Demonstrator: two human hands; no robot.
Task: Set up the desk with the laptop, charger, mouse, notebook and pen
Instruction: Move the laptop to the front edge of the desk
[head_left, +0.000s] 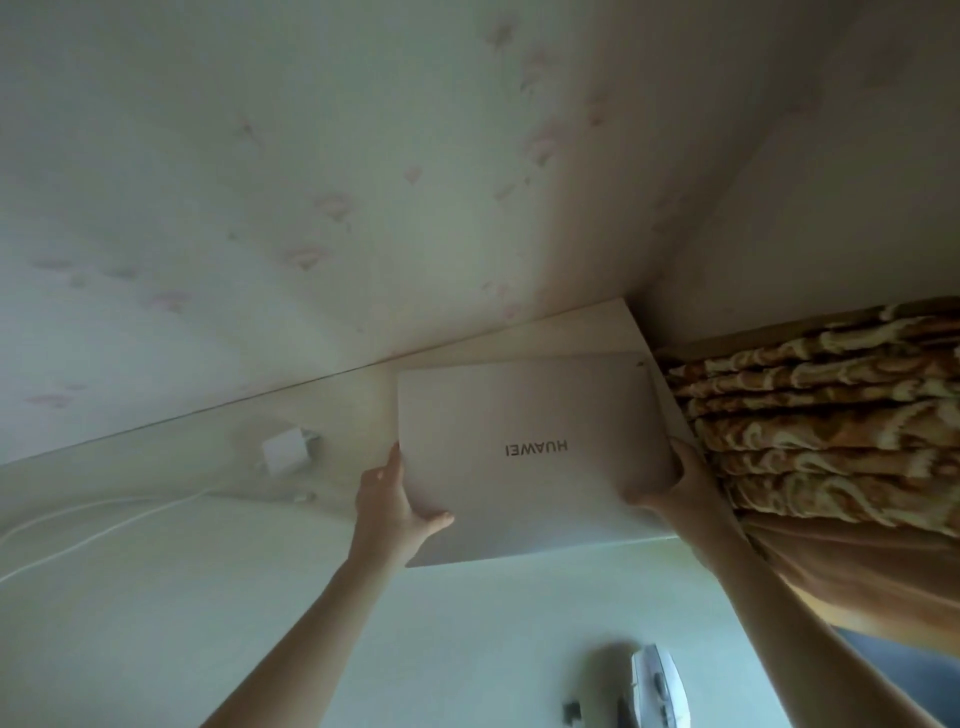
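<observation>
Between my two hands I see the closed laptop (530, 457), with its lid up and the brand letters upside down from my view. My left hand (392, 499) grasps its left edge: the thumb lies on the lid near the front corner and the other fingers go along the side. My right hand (670, 483) grasps the right edge, with fingers curled under it; the thumb I cannot see well. The laptop is over the far right corner of the pale desk (156, 597), and I cannot tell if it rests flat or is a little lifted. Left of the laptop, near my left hand but apart from it, lies the white charger (283, 452), and its cable (104, 525) runs to the left over the desk. Beside the desk on the right hangs a brown patterned blanket (810, 415).
</observation>
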